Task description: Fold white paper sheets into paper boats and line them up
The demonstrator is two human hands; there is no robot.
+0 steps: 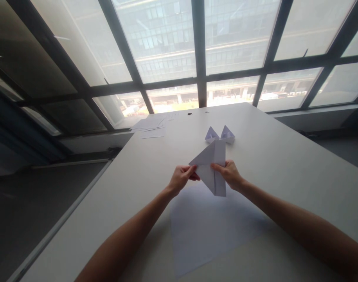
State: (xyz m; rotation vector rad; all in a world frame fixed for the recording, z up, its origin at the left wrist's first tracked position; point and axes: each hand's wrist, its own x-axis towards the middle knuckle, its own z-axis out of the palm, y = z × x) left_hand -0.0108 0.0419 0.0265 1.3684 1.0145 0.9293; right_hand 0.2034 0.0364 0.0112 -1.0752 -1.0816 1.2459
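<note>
A flat white paper sheet [208,235] is lying on the white desk [272,152]. Over its far edge, left fingers [193,169] are pinching the tip of a folded white paper triangle [207,156], right fingers [220,169] its banded side. Beyond, two white paper boats [227,134] are standing.

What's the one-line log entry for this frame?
left hand: pinches folded paper near pointed tip | right hand: grips its straight-edged side | below: flat sheet on table | beyond: two paper shapes

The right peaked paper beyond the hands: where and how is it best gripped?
Probably pinch the right peaked paper by its raised tip, from above: the tip stands up free, while its left side sits close to the other peaked paper.
</note>
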